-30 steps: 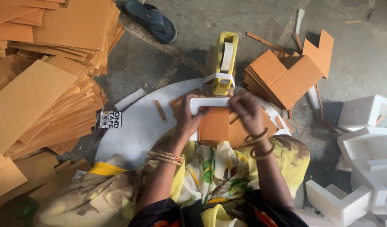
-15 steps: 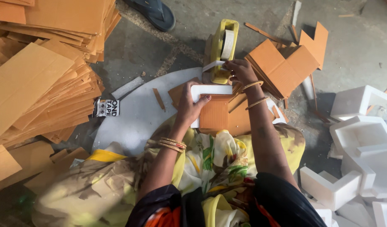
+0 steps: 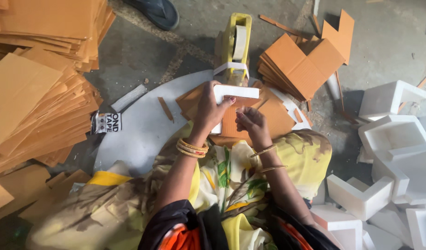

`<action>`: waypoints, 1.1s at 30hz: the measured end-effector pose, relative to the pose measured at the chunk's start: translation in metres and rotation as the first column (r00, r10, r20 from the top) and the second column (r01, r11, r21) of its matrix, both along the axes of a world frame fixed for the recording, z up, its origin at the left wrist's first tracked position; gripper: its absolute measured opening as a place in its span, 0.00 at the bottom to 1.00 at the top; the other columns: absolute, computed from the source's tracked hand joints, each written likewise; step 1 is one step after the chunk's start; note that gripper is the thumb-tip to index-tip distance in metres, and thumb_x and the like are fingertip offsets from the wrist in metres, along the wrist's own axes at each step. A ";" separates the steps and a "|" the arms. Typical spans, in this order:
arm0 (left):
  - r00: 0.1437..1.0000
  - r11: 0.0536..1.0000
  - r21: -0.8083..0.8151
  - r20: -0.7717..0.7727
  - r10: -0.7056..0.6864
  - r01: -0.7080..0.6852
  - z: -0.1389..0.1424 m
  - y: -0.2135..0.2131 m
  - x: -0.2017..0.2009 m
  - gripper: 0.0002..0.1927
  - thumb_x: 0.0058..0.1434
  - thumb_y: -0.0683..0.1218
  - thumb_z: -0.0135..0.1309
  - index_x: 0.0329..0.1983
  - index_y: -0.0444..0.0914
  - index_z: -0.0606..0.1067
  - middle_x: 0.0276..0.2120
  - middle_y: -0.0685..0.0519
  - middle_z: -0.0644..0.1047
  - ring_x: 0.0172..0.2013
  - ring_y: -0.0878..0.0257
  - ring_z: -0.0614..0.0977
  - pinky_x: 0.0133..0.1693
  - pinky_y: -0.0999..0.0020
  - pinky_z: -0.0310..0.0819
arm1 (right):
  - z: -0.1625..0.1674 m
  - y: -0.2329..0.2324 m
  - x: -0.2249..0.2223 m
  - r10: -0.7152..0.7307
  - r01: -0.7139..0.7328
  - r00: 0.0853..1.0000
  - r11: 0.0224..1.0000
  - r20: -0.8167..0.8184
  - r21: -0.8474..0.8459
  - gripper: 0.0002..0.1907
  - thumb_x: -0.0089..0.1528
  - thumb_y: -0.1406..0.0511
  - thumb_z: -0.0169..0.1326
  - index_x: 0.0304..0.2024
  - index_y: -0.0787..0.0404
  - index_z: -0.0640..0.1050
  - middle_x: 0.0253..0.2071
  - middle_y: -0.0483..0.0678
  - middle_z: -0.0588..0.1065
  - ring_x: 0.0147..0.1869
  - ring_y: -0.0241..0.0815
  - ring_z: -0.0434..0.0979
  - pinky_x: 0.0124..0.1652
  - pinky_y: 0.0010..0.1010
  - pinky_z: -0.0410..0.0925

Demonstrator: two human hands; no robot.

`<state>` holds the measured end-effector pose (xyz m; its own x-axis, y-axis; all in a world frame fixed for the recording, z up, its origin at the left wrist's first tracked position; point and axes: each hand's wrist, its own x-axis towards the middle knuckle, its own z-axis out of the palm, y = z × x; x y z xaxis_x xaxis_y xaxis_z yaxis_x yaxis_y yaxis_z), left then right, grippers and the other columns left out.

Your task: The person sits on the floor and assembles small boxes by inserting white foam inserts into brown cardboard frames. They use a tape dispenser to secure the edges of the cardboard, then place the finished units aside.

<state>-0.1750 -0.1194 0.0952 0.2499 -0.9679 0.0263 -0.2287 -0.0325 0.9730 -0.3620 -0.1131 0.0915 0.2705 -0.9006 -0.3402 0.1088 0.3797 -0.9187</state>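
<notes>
Your left hand point(image 3: 208, 109) pinches the white foam corner block point(image 3: 234, 92) against orange cardboard, steadying it; your right hand point(image 3: 251, 122) presses fingertips together on the cardboard sheet point(image 3: 234, 121).

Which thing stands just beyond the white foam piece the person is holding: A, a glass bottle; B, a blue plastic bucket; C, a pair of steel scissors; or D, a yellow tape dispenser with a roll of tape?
D: the yellow tape dispenser with a roll of tape stands upright right behind the white foam piece held by the left hand.

Cardboard stacks point(image 3: 41, 83), foam corners point(image 3: 389, 139), a sandal point(image 3: 155, 11).
</notes>
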 end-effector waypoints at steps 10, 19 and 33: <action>0.999 0.998 -0.048 0.024 -0.042 0.043 -0.006 -0.004 0.006 0.26 0.58 0.45 0.65 0.54 0.34 0.66 0.47 0.41 0.76 0.48 0.48 0.81 0.49 0.57 0.75 | -0.067 -0.024 0.021 -0.253 0.252 0.968 0.966 0.004 0.067 0.11 0.66 0.63 0.58 0.36 0.66 0.77 0.24 0.44 0.73 0.23 0.33 0.71 0.24 0.24 0.66; 0.999 0.999 -0.054 0.037 0.008 -0.006 -0.008 0.003 0.000 0.26 0.60 0.45 0.64 0.56 0.35 0.66 0.48 0.42 0.76 0.49 0.48 0.82 0.50 0.56 0.75 | -0.055 -0.025 0.007 -0.246 -0.142 0.560 0.913 -0.792 -0.383 0.24 0.62 0.52 0.65 0.26 0.66 0.77 0.22 0.56 0.74 0.25 0.51 0.71 0.28 0.40 0.66; 0.996 0.999 -0.019 0.082 0.033 -0.032 0.008 0.011 0.001 0.28 0.60 0.47 0.64 0.59 0.36 0.65 0.51 0.40 0.76 0.52 0.46 0.80 0.52 0.56 0.74 | 0.003 -0.110 -0.018 0.073 -0.226 0.939 0.867 -0.336 -0.444 0.33 0.68 0.71 0.57 0.72 0.67 0.58 0.45 0.52 0.80 0.49 0.40 0.81 0.49 0.30 0.74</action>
